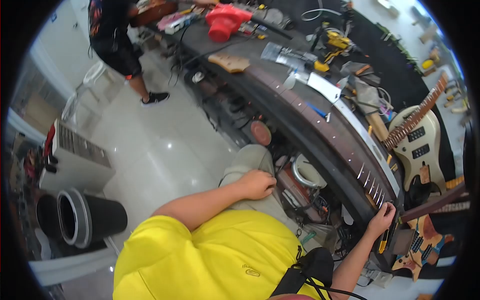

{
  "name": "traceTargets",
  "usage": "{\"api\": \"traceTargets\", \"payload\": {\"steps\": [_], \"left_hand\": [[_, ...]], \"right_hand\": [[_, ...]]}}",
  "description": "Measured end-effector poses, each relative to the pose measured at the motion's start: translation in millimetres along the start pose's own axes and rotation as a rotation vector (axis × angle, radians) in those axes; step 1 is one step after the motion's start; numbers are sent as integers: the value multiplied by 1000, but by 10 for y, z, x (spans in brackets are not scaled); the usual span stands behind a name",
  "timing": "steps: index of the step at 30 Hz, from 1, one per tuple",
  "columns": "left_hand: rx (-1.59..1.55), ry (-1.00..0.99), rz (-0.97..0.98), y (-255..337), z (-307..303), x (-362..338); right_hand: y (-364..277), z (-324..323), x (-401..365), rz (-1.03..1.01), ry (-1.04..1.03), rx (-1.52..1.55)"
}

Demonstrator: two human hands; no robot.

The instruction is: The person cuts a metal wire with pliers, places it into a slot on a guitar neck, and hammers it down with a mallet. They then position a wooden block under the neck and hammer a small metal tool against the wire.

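Note:
My right hand (pixel 382 219) is at the near end of a long dark guitar neck (pixel 300 107) lying along the bench. Its thumb and fingertips are pinched together; whatever they hold is too small to make out. Just beyond the fingers, several short bright fret wires (pixel 370 184) cross the fingerboard, which also has small white dots. The pale headstock (pixel 229 63) is at the far end. My left hand (pixel 257 184) rests on my knee with its fingers curled, nothing visible in it. A blue-handled tool (pixel 317 111) lies on the neck.
Alongside the neck runs a silver metal strip (pixel 367 137). A red blower (pixel 223 22) and scattered tools are farther up the bench. A cream guitar (pixel 419 145) and a colourful guitar body (pixel 419 245) stand right. Another person (pixel 117 45) stands upper left; a black bin (pixel 95 217) is left.

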State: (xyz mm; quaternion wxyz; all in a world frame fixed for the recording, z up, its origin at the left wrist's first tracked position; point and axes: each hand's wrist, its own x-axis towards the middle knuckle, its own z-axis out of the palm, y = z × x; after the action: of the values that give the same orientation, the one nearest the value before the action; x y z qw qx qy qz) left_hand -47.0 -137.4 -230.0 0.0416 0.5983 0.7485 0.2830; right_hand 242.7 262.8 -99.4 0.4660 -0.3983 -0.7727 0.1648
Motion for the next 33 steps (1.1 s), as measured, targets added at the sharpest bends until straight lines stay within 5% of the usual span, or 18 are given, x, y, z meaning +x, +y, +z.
{"api": "traceTargets", "payload": {"steps": [2,7,20,23,33], "left_hand": [[-30,-8,-240,37,-9,49],[68,-94,-153,17,37,78],[156,-354,-311,98,28,256],[134,-266,-252,109,38,285],[141,-404,-176,119,144,514]], "right_hand": [[-36,-32,-45,-9,-6,-16],[-88,-52,-96,2,23,4],[-222,-69,-199,11,-3,88],[-196,-49,-198,4,39,74],[-313,-92,-219,41,59,131]]}}
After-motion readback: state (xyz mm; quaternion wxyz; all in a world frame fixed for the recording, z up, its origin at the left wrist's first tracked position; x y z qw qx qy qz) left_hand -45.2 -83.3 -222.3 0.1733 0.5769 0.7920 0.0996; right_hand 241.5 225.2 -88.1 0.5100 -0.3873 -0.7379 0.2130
